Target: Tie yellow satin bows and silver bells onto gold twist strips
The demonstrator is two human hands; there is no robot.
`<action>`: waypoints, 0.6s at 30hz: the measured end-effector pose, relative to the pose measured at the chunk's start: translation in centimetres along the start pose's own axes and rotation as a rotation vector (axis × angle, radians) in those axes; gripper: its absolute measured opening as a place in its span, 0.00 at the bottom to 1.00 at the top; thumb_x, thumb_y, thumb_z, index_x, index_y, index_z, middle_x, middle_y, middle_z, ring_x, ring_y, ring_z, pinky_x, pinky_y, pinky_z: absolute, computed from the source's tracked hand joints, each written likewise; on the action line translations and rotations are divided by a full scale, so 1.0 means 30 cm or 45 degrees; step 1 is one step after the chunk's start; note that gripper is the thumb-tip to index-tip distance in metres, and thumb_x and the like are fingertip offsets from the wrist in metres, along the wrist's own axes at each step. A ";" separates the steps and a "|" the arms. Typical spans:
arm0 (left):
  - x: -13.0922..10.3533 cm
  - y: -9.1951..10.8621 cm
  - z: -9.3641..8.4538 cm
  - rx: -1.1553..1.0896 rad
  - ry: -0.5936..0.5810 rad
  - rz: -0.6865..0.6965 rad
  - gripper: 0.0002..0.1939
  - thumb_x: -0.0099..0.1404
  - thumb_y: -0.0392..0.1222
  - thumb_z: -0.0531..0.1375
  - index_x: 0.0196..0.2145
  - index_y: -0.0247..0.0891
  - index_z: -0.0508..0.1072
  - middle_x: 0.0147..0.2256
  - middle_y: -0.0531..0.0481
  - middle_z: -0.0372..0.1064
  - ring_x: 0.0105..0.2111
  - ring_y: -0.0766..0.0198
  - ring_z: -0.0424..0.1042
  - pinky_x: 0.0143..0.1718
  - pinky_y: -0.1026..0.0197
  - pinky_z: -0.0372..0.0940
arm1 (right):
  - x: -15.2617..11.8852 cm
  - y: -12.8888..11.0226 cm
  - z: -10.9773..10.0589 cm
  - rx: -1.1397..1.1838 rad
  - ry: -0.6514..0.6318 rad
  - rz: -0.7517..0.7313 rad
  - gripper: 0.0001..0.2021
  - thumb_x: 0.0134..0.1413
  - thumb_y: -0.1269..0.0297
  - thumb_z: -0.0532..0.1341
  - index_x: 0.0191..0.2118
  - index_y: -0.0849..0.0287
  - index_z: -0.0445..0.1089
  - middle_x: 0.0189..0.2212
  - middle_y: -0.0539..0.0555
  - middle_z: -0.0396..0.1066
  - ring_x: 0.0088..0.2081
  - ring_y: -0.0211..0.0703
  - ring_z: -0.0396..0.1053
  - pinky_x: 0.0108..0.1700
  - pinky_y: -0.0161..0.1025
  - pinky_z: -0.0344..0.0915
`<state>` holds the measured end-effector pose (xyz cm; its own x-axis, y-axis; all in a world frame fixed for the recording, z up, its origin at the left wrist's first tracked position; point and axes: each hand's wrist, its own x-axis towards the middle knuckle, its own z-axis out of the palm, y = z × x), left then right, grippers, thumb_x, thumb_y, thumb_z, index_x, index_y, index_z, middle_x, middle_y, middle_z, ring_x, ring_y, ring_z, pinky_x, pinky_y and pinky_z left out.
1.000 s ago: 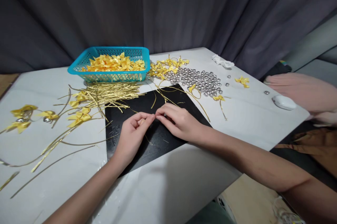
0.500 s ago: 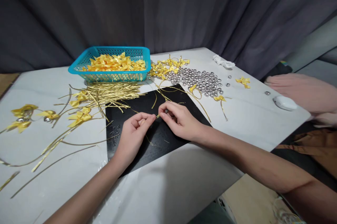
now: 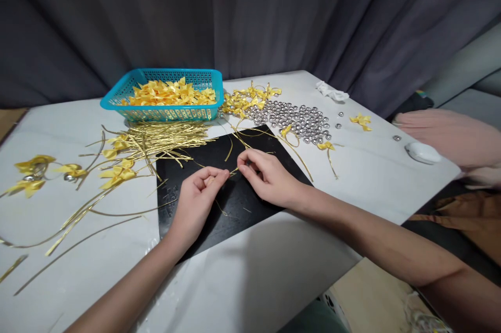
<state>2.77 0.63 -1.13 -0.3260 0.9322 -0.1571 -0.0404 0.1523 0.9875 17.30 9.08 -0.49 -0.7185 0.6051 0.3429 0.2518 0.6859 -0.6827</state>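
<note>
Over the black mat [image 3: 250, 202], my left hand [image 3: 203, 192] pinches a thin gold cord [image 3: 234, 171] between thumb and fingertips. My right hand [image 3: 266, 174] is closed in a pinch on the same cord, a short way to the right. A small stretch of the cord shows between the two hands; the rest is mostly hidden by the fingers. Behind the left hand lies a pile of gold cords [image 3: 172, 140]. Yellow ribbon bows [image 3: 119, 172] with cords lie to the left of the mat.
A blue basket [image 3: 162, 113] of yellow ribbon pieces stands at the back of the white table [image 3: 289, 270]. Silver beads [image 3: 301, 119] spread behind the mat, beside more bows [image 3: 250, 100]. A white oval object [image 3: 423, 153] and white crumpled material [image 3: 332, 92] lie on the right.
My fingertips have moved slightly apart, and more of the gold cord shows between them. Both hands keep their pinch.
</note>
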 end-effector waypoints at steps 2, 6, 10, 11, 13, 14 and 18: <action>0.002 0.002 0.002 -0.002 0.009 0.002 0.12 0.55 0.47 0.63 0.26 0.34 0.71 0.16 0.62 0.48 0.18 0.73 0.42 0.18 0.66 0.40 | 0.000 0.001 0.001 -0.003 -0.007 0.002 0.05 0.58 0.72 0.51 0.31 0.60 0.59 0.27 0.49 0.61 0.27 0.34 0.57 0.31 0.33 0.56; 0.003 0.007 0.004 -0.012 0.008 -0.007 0.12 0.54 0.47 0.63 0.25 0.34 0.72 0.16 0.61 0.49 0.18 0.73 0.42 0.18 0.66 0.40 | 0.002 0.002 -0.001 -0.003 -0.005 0.015 0.05 0.58 0.72 0.51 0.31 0.60 0.59 0.26 0.49 0.61 0.27 0.34 0.57 0.31 0.33 0.56; -0.001 0.010 0.003 -0.008 -0.007 -0.019 0.13 0.53 0.49 0.63 0.25 0.34 0.71 0.16 0.61 0.51 0.17 0.73 0.43 0.18 0.66 0.40 | 0.002 0.004 -0.001 0.008 -0.009 0.044 0.05 0.58 0.72 0.51 0.31 0.60 0.59 0.26 0.49 0.61 0.27 0.34 0.58 0.31 0.33 0.56; -0.002 0.011 0.003 -0.007 -0.008 -0.018 0.14 0.53 0.49 0.63 0.25 0.34 0.71 0.16 0.61 0.51 0.17 0.73 0.44 0.18 0.66 0.40 | 0.002 0.004 0.000 0.010 -0.012 0.050 0.05 0.58 0.72 0.51 0.31 0.60 0.59 0.26 0.49 0.61 0.27 0.34 0.58 0.31 0.33 0.56; -0.003 0.013 0.003 -0.006 -0.009 -0.011 0.14 0.53 0.50 0.63 0.25 0.34 0.71 0.17 0.60 0.52 0.17 0.73 0.44 0.18 0.66 0.40 | 0.001 0.005 0.000 0.010 -0.019 0.059 0.05 0.58 0.72 0.51 0.31 0.59 0.59 0.26 0.49 0.61 0.27 0.34 0.58 0.31 0.33 0.56; -0.003 0.013 0.004 -0.002 -0.009 -0.010 0.14 0.53 0.50 0.63 0.25 0.34 0.71 0.17 0.60 0.52 0.17 0.73 0.44 0.18 0.66 0.40 | 0.001 0.005 0.001 0.007 -0.022 0.063 0.05 0.57 0.72 0.51 0.31 0.59 0.59 0.27 0.49 0.61 0.27 0.35 0.58 0.31 0.33 0.56; -0.004 0.016 0.004 0.034 -0.012 -0.026 0.15 0.53 0.51 0.63 0.25 0.34 0.71 0.17 0.61 0.50 0.18 0.73 0.43 0.18 0.66 0.40 | 0.003 0.005 0.001 -0.010 -0.030 0.056 0.05 0.58 0.73 0.50 0.31 0.59 0.58 0.27 0.50 0.61 0.28 0.35 0.58 0.32 0.34 0.56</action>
<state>2.89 0.63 -0.64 -0.3164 0.9319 -0.1773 -0.0219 0.1796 0.9835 17.24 9.23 -0.59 -0.7215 0.6251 0.2978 0.2885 0.6623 -0.6915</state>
